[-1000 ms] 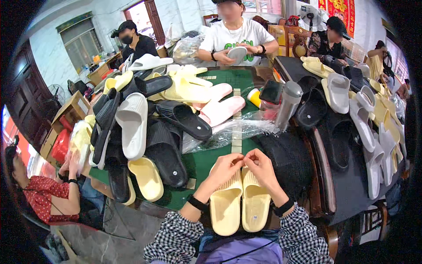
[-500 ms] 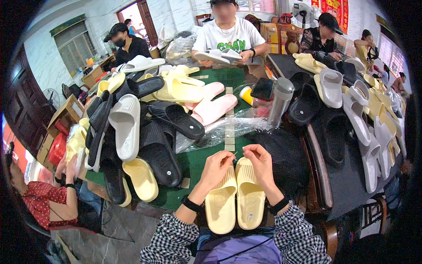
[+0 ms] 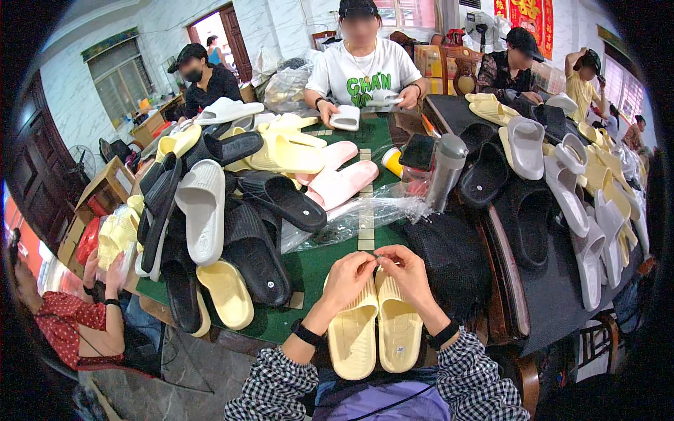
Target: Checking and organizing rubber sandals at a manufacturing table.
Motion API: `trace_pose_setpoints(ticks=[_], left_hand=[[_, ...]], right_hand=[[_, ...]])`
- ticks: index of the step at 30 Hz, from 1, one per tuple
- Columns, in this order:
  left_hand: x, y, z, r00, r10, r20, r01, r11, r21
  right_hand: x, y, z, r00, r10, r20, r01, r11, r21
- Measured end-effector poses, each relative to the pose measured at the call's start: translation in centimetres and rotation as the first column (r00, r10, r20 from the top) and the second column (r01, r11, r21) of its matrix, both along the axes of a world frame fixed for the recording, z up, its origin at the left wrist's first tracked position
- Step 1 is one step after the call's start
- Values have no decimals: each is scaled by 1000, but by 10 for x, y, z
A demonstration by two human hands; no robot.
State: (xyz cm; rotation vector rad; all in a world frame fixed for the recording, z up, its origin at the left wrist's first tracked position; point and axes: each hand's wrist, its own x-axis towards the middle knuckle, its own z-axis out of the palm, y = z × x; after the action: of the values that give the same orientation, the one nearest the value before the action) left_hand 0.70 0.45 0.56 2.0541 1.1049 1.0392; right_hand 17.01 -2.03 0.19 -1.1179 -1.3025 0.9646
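A pair of pale yellow slides stands side by side at the table's near edge, a left slide (image 3: pixel 352 340) and a right slide (image 3: pixel 399 333), toes pointing away from me. Over their ribbed straps, my left hand (image 3: pixel 349 277) and my right hand (image 3: pixel 407 275) meet at the fingertips. Both hands are closed in a pinch on something thin and dark between the slides' toes, too small to name. My fingers partly cover the straps and toe ends.
Black, grey, yellow and pink slides (image 3: pixel 344 184) lie piled on the green tabletop (image 3: pixel 319 256) to the left. A clear plastic bag (image 3: pixel 337 223), steel tumbler (image 3: pixel 447 172) and black mesh cloth (image 3: pixel 449 263) lie ahead. More slides (image 3: pixel 588 256) cover the right table. Several people work around.
My fingertips have come together, closing the small gap between my hands, and sit slightly lower. Across the table, the person in white has parted and lowered the two light slides.
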Motion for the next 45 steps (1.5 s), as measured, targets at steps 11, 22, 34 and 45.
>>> trace_pose_setpoints(ticks=[11,22,34,45], left_hand=[[-1,-1,0,1000,13,-13,-12,998,69],[0,-2,-1,1000,8,-24,-5,992,128],[1,-1,-5,998,35,-58,-27,990,138],[1,-3,-2,993,42,-115,-25,989,148]], right_hand=[[1,1,-4,993,-63,-95,63,998,-7],[1,0,-5,999,-29,41,30,999,-22],[3,2,-9,995,-36,-98,29,997,-67],[4,0,-3,972,-75,-221,58,995,-82]])
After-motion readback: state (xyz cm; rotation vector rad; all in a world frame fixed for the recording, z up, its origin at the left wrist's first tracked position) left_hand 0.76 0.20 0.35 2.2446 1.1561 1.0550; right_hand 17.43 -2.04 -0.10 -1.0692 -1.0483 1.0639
